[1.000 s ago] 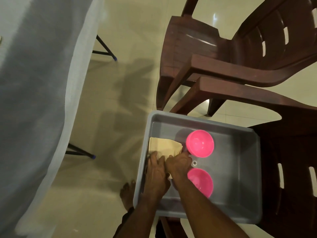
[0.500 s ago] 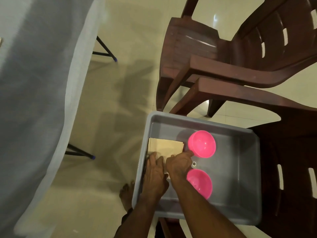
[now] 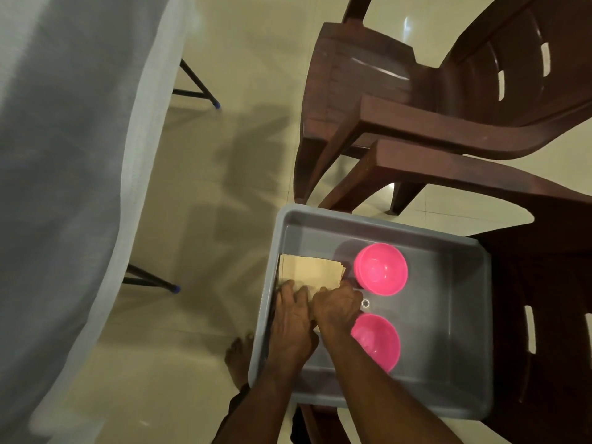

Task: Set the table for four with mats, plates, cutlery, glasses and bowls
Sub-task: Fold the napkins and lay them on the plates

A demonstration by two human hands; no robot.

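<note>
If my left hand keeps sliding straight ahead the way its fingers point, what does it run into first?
The left hand already rests on the stack of tan mats. Continuing along them, it would probably meet the far wall of the grey tub; the nearest pink bowl sits off to its right.

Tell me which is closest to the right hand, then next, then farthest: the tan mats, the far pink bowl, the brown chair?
1. Stack of tan flat mats, under the right hand, in the tub's left side.
2. Far pink round plastic bowl, just right.
3. Dark brown plastic chair, beyond the tub.
</note>
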